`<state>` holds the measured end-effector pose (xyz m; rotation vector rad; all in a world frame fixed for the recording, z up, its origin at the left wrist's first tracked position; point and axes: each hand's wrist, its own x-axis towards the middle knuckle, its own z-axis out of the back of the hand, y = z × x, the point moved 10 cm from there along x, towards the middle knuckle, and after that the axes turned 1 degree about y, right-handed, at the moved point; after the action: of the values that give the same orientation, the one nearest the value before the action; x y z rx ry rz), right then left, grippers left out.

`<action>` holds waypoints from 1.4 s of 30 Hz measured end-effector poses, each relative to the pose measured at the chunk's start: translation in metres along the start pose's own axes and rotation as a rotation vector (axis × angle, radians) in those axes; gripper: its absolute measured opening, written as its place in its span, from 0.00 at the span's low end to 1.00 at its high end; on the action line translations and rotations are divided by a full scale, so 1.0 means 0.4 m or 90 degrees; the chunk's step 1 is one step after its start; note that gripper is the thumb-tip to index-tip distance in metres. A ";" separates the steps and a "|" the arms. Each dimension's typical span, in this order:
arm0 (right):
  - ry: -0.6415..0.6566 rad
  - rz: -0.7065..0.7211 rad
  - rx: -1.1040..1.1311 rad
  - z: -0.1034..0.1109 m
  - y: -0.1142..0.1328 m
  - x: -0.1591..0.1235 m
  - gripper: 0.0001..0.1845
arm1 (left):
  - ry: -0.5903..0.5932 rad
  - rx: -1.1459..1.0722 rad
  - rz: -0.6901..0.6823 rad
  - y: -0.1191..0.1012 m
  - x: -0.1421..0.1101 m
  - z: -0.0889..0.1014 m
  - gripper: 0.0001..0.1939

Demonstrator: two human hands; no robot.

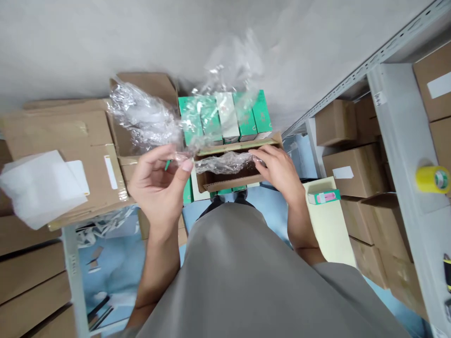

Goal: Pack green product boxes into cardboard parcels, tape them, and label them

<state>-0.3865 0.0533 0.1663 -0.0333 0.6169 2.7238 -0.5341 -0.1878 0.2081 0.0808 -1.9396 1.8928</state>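
Note:
A crumpled sheet of clear plastic film (pixel 225 162) stretches between my two hands, above a narrow open cardboard box (pixel 232 182). My left hand (pixel 158 180) pinches the film's left end between thumb and fingers. At the other end, the fingers of my right hand (pixel 276 169) are closed on the film by the box's right side. More of the film rises behind, blurred, over a row of green and white boxes (pixel 261 115). The inside of the cardboard box is partly hidden by the film.
Crumpled clear wrap (pixel 144 112) spills from an open carton (pixel 148 82) at left. White foam sheets (pixel 42 183) lie on another carton (pixel 59 129). At right, a small green box (pixel 323 197) sits on a pale surface (pixel 329 230); yellow tape (pixel 431 179) rests on the metal shelf (pixel 398 117).

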 end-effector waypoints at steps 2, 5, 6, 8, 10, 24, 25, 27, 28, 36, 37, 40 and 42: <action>0.017 -0.001 -0.024 -0.007 0.009 0.016 0.24 | -0.037 0.002 -0.034 -0.023 -0.011 0.004 0.19; 0.058 -0.020 -0.061 -0.030 0.018 0.039 0.23 | -0.046 -0.023 -0.060 -0.042 -0.027 -0.008 0.17; 0.077 -0.029 -0.075 -0.043 0.020 0.046 0.22 | -0.038 -0.032 -0.061 -0.043 -0.031 -0.016 0.17; 0.112 -0.040 -0.100 -0.071 0.020 0.058 0.20 | -0.028 -0.039 -0.059 -0.042 -0.037 -0.028 0.18; 0.132 -0.049 -0.108 -0.093 0.013 0.063 0.17 | -0.026 -0.033 -0.050 -0.035 -0.041 -0.033 0.19; -0.071 -0.020 0.430 -0.007 -0.140 -0.078 0.67 | 0.416 0.164 -0.008 -0.020 -0.096 -0.143 0.10; -0.080 -0.047 0.415 0.001 -0.156 -0.098 0.66 | 0.439 0.217 -0.022 -0.008 -0.099 -0.156 0.13; -0.098 -0.108 0.350 0.026 -0.182 -0.142 0.60 | 0.464 0.326 -0.041 0.029 -0.102 -0.180 0.20; -0.113 -0.130 0.314 0.046 -0.185 -0.163 0.56 | 0.468 0.376 -0.043 0.053 -0.102 -0.190 0.23; -0.081 0.012 0.153 0.097 0.006 -0.140 0.23 | 0.463 0.553 -0.051 0.174 -0.099 -0.238 0.33; -0.039 0.033 0.140 0.072 0.027 -0.114 0.17 | 0.470 0.544 -0.057 0.175 -0.099 -0.241 0.34; 0.085 0.003 0.048 -0.019 0.031 -0.023 0.14 | 0.490 0.492 -0.072 0.164 -0.100 -0.240 0.38; 0.131 -0.067 -0.041 -0.068 -0.001 0.040 0.15 | 0.495 0.456 -0.077 0.154 -0.104 -0.233 0.41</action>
<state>-0.4027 0.0473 0.1399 -0.3561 0.5653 2.6563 -0.4929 -0.1039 0.1340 -0.2800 -0.7064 2.0188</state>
